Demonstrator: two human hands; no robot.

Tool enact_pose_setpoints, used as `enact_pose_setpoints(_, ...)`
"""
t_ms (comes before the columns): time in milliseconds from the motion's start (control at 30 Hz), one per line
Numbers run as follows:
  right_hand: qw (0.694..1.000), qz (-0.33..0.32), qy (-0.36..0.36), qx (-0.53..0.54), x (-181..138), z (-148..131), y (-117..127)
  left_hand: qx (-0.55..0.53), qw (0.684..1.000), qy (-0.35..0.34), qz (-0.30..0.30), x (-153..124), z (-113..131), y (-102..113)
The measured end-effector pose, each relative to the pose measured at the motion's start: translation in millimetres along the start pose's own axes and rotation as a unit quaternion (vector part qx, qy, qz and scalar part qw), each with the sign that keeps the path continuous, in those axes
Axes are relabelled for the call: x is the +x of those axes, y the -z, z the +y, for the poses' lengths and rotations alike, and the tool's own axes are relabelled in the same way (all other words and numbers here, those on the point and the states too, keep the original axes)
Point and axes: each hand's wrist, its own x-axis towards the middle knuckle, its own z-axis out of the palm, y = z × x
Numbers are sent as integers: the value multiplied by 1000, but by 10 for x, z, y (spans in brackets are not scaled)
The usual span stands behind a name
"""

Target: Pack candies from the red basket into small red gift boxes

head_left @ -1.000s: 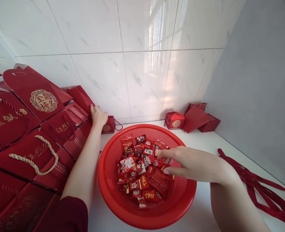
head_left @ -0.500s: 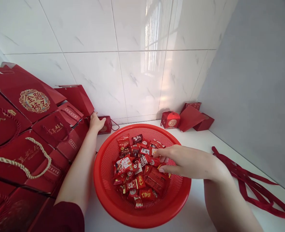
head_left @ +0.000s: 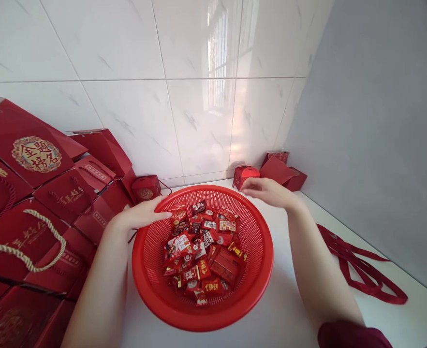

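A round red plastic basket (head_left: pixel 201 323) with perforated sides holds many wrapped candies (head_left: pixel 202 251) in red, gold and dark wrappers. My left hand (head_left: pixel 144 212) reaches over the basket's back-left rim, fingers extended, thumb over the candies, holding nothing. Beyond the back-right rim, my right hand (head_left: pixel 269 191) is open with its fingers loosely curved. It is close in front of a small red gift box (head_left: pixel 242 175) with a rounded top and partly covers it; I cannot tell whether they touch. Past my left hand stands another small red box (head_left: pixel 145 188) with a cord handle.
Red gift bags and boxes (head_left: pixel 35 154), some with rope handles, are stacked on the left. More red boxes (head_left: pixel 277 170) lean in the back-right corner. Dark red ribbons (head_left: pixel 369 270) lie on the white surface at right. A tiled wall (head_left: pixel 195 116) closes off the back.
My left hand has come away from the boxes at the back left to the basket rim. My right hand has left the candies and moved up to the small box. The view has shifted slightly.
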Motion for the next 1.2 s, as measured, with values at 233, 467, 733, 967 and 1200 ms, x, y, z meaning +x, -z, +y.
enact_pose_setpoints(233, 952, 243, -114, 146, 567, 862, -215, 110, 987, 64, 97, 13, 32, -184)
enact_pose_setpoints(467, 932, 315, -138, 114, 856, 1025, -126, 128, 977, 73, 152, 61, -41, -147)
enact_pose_setpoints(733, 934, 325, -133, 61, 650, 954, -84, 127, 954, 154, 225, 120, -47, -230)
enact_pose_setpoints(967, 887, 437, 68, 129, -140, 56, 183, 98, 949, 146, 261, 183, -96, -264)
enact_pose_setpoints(1200, 915, 168, 251, 267, -892, -827, 8, 59, 940, 128, 310, 306, -26, -361)
